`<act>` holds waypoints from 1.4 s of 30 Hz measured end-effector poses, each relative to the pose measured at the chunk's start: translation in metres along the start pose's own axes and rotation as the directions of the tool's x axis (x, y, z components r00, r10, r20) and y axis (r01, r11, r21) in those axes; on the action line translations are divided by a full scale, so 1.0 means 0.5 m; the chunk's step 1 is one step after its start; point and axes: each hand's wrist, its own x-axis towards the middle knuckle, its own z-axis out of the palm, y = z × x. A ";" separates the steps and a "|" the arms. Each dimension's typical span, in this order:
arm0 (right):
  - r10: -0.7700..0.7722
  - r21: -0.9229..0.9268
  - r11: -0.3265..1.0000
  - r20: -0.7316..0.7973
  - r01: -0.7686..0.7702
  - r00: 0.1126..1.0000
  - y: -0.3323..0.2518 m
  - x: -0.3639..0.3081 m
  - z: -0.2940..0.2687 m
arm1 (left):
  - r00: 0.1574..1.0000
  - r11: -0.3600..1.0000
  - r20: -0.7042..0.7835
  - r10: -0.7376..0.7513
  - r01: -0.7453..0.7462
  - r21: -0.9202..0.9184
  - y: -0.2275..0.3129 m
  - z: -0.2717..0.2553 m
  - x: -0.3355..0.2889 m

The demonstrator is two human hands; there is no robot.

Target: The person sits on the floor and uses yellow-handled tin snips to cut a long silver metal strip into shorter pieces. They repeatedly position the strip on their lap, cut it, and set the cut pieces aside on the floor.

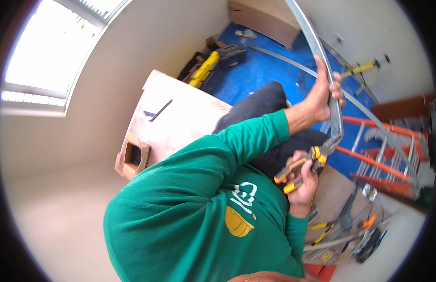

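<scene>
My left hand (323, 94) is wrapped around a long grey metal channel (316, 47), its thumb lying along the near side. The channel runs from the top of the view down to a end close to my right hand (302, 181). That hand is closed on pliers (316, 157) with yellow-orange and black handles. Their jaws touch the lower end of the channel; whether they are clamped on it I cannot tell. Both arms wear green sleeves, and my dark-trousered legs are beneath the channel.
A pale board (180, 101) carries an open cardboard box (136, 157). Blue sheeting (260, 66) covers the floor. An orange ladder (382, 162) lies to the right, near a yellow tripod (363, 68). Another metal strip (368, 113) curves past it. Hand tools (340, 225) lie at lower right.
</scene>
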 end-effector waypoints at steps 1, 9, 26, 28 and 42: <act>0.072 -0.087 0.993 -0.030 -0.074 0.997 0.002 -0.011 -0.003 | 0.998 0.998 -0.060 0.009 -0.005 0.064 0.020 -0.030 -0.006; -0.220 -0.906 0.404 -0.230 -0.126 0.948 -0.103 -0.055 -0.033 | 0.923 0.883 -0.287 0.257 -0.103 0.459 0.096 -0.231 -0.143; 0.271 -0.460 0.833 -0.143 -0.307 0.952 0.116 0.340 -0.049 | 0.533 -0.445 -0.170 0.829 0.813 0.375 0.684 -0.445 -0.817; 0.287 -0.421 0.851 -0.125 -0.312 0.950 0.115 0.344 -0.058 | 0.594 -0.485 -0.229 0.771 0.781 0.394 0.709 -0.467 -0.901; 0.311 -0.381 0.856 -0.157 -0.348 0.937 0.115 0.341 -0.072 | 0.673 -0.610 -0.032 0.739 0.688 0.392 0.692 -0.486 -0.858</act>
